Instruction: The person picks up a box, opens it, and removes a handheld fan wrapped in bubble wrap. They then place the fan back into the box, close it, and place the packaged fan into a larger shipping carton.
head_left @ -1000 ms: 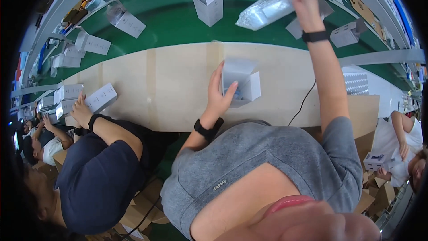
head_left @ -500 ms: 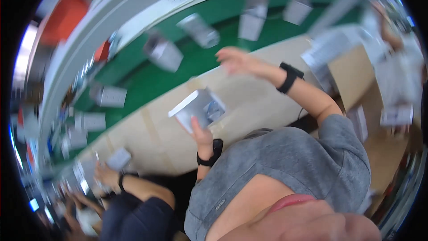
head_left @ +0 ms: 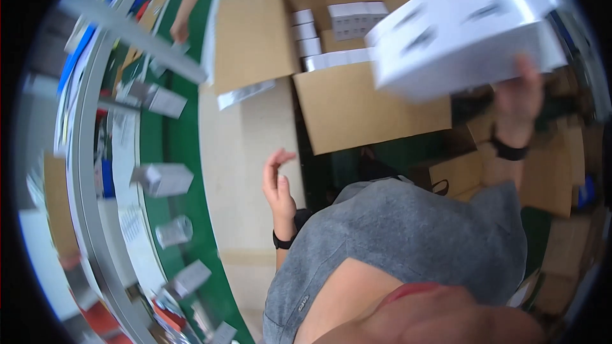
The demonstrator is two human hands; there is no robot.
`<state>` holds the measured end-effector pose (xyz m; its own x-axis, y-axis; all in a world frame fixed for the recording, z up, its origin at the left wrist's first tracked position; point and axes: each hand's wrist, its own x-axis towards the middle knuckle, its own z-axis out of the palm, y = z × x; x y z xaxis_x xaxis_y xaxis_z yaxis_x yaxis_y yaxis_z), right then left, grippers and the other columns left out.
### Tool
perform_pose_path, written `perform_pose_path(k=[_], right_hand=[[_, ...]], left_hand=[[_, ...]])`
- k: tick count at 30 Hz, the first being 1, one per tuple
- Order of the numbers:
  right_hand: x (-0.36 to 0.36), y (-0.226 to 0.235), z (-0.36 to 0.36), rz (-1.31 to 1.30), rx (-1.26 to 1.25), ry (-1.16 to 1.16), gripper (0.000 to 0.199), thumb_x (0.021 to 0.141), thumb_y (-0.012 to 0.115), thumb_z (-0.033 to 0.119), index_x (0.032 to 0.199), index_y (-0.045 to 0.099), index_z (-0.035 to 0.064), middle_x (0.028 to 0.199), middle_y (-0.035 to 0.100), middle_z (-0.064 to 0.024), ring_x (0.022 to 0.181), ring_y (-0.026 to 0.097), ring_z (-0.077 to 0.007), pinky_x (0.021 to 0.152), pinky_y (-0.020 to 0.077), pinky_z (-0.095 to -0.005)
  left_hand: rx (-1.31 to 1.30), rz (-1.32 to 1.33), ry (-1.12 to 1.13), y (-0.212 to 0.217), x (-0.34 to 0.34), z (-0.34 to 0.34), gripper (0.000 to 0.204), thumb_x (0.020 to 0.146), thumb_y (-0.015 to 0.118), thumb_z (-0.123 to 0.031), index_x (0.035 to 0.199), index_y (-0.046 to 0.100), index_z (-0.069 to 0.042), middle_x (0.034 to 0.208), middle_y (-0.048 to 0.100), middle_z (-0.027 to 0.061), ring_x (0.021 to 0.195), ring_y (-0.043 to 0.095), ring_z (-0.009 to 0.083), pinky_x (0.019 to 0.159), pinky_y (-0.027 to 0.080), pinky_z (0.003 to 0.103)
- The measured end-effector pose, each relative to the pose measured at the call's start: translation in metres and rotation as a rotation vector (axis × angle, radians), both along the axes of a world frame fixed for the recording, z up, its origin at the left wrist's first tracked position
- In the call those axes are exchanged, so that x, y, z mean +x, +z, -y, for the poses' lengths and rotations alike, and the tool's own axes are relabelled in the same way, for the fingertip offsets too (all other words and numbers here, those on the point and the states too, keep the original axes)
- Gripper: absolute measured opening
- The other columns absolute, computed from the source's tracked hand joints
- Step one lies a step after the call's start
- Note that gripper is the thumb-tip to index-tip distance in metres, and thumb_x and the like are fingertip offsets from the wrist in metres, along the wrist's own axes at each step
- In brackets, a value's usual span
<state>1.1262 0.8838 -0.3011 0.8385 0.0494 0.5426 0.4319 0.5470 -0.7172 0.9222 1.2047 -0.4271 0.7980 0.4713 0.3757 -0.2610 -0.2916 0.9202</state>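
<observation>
Now | right hand (head_left: 519,99) grips white box (head_left: 462,25) from below, raised beside the open carton (head_left: 357,108) | left hand (head_left: 279,181) empty, fingers loosely spread over bench (head_left: 245,146) | risk: one-handed underside hold, box looks tilted, could slip or clip the carton flap.

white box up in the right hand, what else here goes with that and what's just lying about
In hand:
- white box, held by right hand
- open carton with white boxes inside

Lying about:
- boxes on green belt
- left hand, empty
- brown cartons
</observation>
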Motion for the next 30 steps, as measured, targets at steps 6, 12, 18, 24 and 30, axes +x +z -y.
perform_pose_path(k=[6, 12, 18, 24, 30], right_hand=[[0.143, 0.043, 0.240, 0.076, -0.852, -1.111, 0.072, 0.067, 0.075, 0.019, 0.122, 0.036, -0.0062, 0.119, 0.047, -0.0177, 0.107, 0.049, -0.0258, 0.091, 0.0423, -0.0310], [0.308, -0.056, 0.277, 0.091, -0.297, -1.158, 0.092, 0.064, 0.076, 0.007, 0.132, 0.015, -0.0020, 0.122, 0.041, -0.0259, 0.108, 0.045, -0.0358, 0.091, 0.0368, -0.0417], [0.434, -0.121, 0.320, -0.077, -0.098, -1.500, 0.087, 0.062, 0.076, 0.030, 0.127, 0.029, -0.0039, 0.122, 0.043, -0.0207, 0.110, 0.047, -0.0259, 0.094, 0.0356, -0.0318], [0.480, -0.218, 0.385, -0.404, -0.686, -1.538, 0.052, 0.077, 0.064, 0.033, 0.105, 0.055, -0.0104, 0.105, 0.058, -0.0221, 0.103, 0.054, -0.0281, 0.093, 0.0377, -0.0337], [0.425, -0.216, 0.407, -0.651, -0.494, -1.064, 0.054, 0.078, 0.062, 0.034, 0.112, 0.050, -0.0062, 0.103, 0.058, -0.0210, 0.097, 0.055, -0.0302, 0.088, 0.0394, -0.0345]], left_hand=[[0.044, -0.642, -0.471, -0.020, 0.086, 0.075, 0.037, 0.088, 0.051, -0.027, 0.112, 0.049, 0.001, 0.090, 0.061, 0.0107, 0.081, 0.059, 0.0177, 0.076, 0.046, 0.030], [0.147, -1.153, -0.653, -0.026, 0.152, 0.130, 0.028, 0.089, 0.050, -0.025, 0.098, 0.056, 0.000, 0.075, 0.061, 0.0105, 0.067, 0.059, 0.0150, 0.063, 0.047, 0.028], [0.082, -1.193, -0.390, -0.040, 0.145, 0.133, 0.033, 0.090, 0.048, -0.028, 0.086, 0.060, 0.003, 0.069, 0.061, 0.0116, 0.065, 0.058, 0.0177, 0.061, 0.045, 0.030], [0.182, -1.289, -0.288, -0.046, 0.157, 0.143, 0.038, 0.089, 0.048, -0.032, 0.083, 0.060, 0.004, 0.068, 0.061, 0.0124, 0.064, 0.057, 0.0202, 0.061, 0.045, 0.032], [0.270, -1.346, -0.334, -0.027, 0.173, 0.148, 0.045, 0.088, 0.047, -0.038, 0.078, 0.062, 0.002, 0.066, 0.061, 0.0165, 0.063, 0.059, 0.0261, 0.060, 0.045, 0.035]])
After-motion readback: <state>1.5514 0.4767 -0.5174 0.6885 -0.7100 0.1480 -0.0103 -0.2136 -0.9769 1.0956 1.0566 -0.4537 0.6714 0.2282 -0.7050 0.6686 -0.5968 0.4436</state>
